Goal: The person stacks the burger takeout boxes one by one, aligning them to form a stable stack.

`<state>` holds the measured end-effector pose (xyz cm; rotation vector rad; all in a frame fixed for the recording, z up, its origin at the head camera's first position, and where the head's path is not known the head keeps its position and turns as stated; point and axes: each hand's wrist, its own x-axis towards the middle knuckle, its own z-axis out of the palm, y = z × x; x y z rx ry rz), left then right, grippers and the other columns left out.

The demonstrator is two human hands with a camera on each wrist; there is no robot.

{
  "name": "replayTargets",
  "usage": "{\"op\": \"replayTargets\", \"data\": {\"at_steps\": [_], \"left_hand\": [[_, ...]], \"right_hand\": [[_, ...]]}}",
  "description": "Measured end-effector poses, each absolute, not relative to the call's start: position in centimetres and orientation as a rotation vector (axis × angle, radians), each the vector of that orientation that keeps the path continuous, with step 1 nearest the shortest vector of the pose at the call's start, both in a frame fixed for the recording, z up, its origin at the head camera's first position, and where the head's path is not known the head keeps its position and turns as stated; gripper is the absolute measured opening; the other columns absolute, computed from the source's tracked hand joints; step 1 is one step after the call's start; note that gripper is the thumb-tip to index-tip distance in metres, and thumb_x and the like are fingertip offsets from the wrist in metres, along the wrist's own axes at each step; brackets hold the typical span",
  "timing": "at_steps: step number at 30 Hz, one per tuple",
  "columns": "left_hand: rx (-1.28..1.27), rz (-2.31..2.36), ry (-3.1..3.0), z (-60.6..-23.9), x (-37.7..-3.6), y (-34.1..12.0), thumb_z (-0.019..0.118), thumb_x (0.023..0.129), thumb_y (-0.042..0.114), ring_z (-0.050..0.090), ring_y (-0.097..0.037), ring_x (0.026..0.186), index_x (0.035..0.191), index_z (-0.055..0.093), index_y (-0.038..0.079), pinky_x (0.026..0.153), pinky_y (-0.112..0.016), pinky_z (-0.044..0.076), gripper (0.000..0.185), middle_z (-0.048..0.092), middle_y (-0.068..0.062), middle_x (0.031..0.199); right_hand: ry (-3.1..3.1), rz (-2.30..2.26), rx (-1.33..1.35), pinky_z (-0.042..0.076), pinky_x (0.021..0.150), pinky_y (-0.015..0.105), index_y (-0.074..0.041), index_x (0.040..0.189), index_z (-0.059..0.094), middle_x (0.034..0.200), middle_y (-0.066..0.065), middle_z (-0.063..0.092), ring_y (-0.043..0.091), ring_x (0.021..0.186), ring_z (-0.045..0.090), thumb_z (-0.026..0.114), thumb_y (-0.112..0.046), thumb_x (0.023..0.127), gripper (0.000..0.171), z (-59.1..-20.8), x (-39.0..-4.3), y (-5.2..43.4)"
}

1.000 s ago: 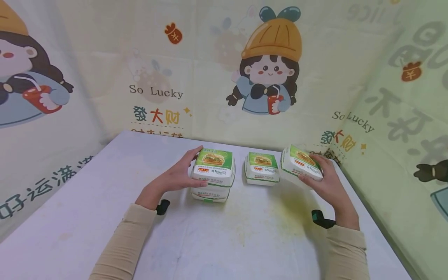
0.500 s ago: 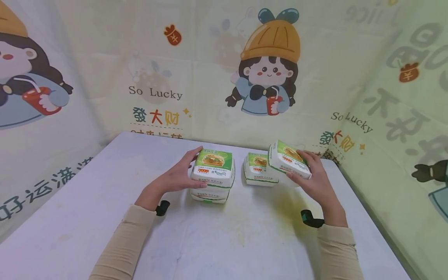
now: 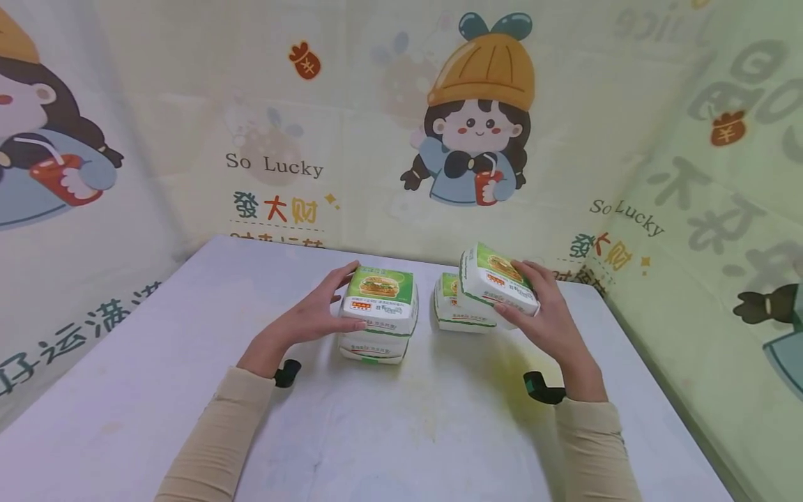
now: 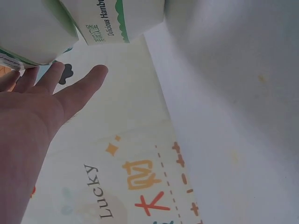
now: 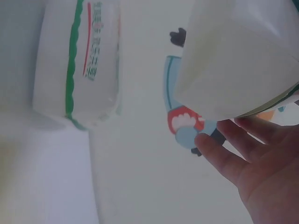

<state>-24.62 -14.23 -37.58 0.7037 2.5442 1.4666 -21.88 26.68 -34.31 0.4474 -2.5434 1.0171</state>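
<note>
Two white and green burger boxes are stacked at the table's middle; my left hand [image 3: 320,314] holds the top box [image 3: 379,300] by its left side, thumb at the front. The lower box [image 3: 371,348] lies under it. My right hand [image 3: 539,307] grips a third burger box [image 3: 498,279], tilted and lifted above a fourth box [image 3: 453,307] that rests on the table. In the left wrist view the fingers [image 4: 77,91] reach beside a box [image 4: 117,18]. In the right wrist view the held box [image 5: 238,60] sits above the fingers [image 5: 224,149], with the table box [image 5: 77,65] to the left.
The white table [image 3: 408,425] has a yellowish stain near its middle right. Printed cartoon cloth walls [image 3: 389,125] close in the back, left and right sides. Black wrist straps [image 3: 541,388] show on both beige sleeves.
My right hand has carried its box up and to the left, from the table's right side to above the lone middle box. The left hand has stayed on the stack.
</note>
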Motion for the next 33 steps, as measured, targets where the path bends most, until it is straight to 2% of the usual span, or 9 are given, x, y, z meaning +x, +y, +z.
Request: {"op": "replayTargets", "data": {"at_steps": [6, 11, 15, 21, 33], "left_hand": [[0.722, 1.491, 2.544, -37.5, -24.5, -14.3, 0.083, 0.079, 0.041, 0.027, -0.029, 0.147, 0.158, 0.013, 0.032, 0.117, -0.059, 0.027, 0.106, 0.016, 0.005, 0.164], [0.759, 1.511, 2.532, -37.7, -24.6, -14.2, 0.083, 0.079, 0.038, 0.028, -0.025, 0.146, 0.159, 0.014, 0.025, 0.119, -0.056, 0.026, 0.107, 0.017, 0.002, 0.164], [0.761, 1.516, 2.531, -37.9, -24.7, -14.2, 0.083, 0.078, 0.038, 0.028, -0.025, 0.146, 0.159, 0.014, 0.027, 0.119, -0.055, 0.027, 0.107, 0.018, 0.002, 0.164], [0.757, 1.524, 2.522, -37.8, -24.6, -14.1, 0.084, 0.078, 0.039, 0.029, -0.024, 0.146, 0.158, 0.014, 0.031, 0.119, -0.054, 0.028, 0.106, 0.019, 0.004, 0.163], [0.755, 1.509, 2.536, -37.5, -24.5, -13.8, 0.084, 0.078, 0.039, 0.026, -0.025, 0.148, 0.158, 0.013, 0.029, 0.119, -0.055, 0.028, 0.108, 0.021, 0.000, 0.162]], "right_hand": [[-2.558, 1.037, 0.507, 0.041, 0.092, 0.044, -0.020, 0.152, 0.037, 0.158, 0.009, 0.028, 0.032, 0.127, 0.043, 0.075, -0.033, 0.087, 0.076, -33.7, -21.9, 25.2], [-2.578, 1.038, 0.523, 0.042, 0.098, 0.052, -0.027, 0.153, 0.036, 0.159, 0.006, 0.026, 0.033, 0.131, 0.041, 0.075, -0.036, 0.087, 0.077, -33.2, -22.1, 24.2], [-2.585, 1.040, 0.547, 0.041, 0.100, 0.056, -0.030, 0.152, 0.036, 0.160, 0.004, 0.026, 0.032, 0.133, 0.040, 0.076, -0.039, 0.086, 0.077, -32.6, -22.3, 23.4], [-2.595, 1.041, 0.595, 0.044, 0.098, 0.051, -0.030, 0.152, 0.037, 0.159, 0.004, 0.026, 0.030, 0.129, 0.042, 0.076, -0.041, 0.085, 0.078, -31.8, -22.5, 21.9], [-2.589, 1.045, 0.690, 0.048, 0.090, 0.039, -0.030, 0.150, 0.039, 0.158, 0.005, 0.025, 0.027, 0.126, 0.045, 0.078, -0.043, 0.083, 0.079, -31.0, -22.7, 19.0]]}}
